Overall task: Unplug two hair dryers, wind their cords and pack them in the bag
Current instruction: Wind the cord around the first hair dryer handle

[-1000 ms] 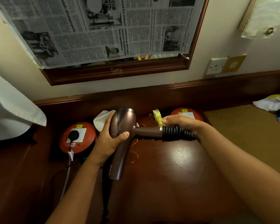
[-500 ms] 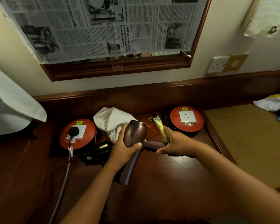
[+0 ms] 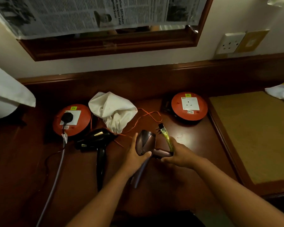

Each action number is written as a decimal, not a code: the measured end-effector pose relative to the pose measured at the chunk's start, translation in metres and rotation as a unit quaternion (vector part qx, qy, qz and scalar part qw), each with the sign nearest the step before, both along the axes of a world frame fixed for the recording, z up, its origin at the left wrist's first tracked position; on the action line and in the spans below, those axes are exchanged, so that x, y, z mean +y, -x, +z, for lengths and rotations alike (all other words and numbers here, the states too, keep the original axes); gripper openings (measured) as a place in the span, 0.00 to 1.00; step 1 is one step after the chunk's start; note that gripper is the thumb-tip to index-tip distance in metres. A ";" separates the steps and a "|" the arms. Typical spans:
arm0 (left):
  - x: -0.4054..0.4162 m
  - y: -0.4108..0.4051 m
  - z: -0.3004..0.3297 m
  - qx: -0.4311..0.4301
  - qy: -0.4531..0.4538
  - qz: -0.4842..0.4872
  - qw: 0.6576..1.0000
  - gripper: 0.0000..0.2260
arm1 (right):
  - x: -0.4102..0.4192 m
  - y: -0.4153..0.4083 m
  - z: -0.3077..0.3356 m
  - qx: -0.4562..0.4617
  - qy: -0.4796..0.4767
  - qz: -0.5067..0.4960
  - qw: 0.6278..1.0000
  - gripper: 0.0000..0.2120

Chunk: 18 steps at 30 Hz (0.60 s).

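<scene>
1. Bronze hair dryer (image 3: 145,142) is held above the surface (image 3: 195,161), just in front of the white bag (image 3: 112,110).
2. Left hand (image 3: 134,157) grips its body.
3. Right hand (image 3: 179,155) grips its handle and the plug's yellow-tagged cord (image 3: 166,138).
4. Black hair dryer (image 3: 97,141) lies left of the bag's mouth.

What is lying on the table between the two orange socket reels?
In the head view, between the left reel and the right reel lie a white drawstring bag and its loose orange cord.
</scene>
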<state>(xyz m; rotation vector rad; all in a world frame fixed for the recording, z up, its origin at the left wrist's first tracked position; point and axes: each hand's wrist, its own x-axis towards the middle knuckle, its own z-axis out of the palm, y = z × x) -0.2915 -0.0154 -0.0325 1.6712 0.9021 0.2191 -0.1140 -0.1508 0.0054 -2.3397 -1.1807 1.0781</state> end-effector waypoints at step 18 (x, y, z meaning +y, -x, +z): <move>-0.023 -0.017 -0.042 0.127 -0.043 -0.002 0.991 0.45 | -0.019 -0.010 -0.074 0.054 0.001 -0.027 0.998 0.46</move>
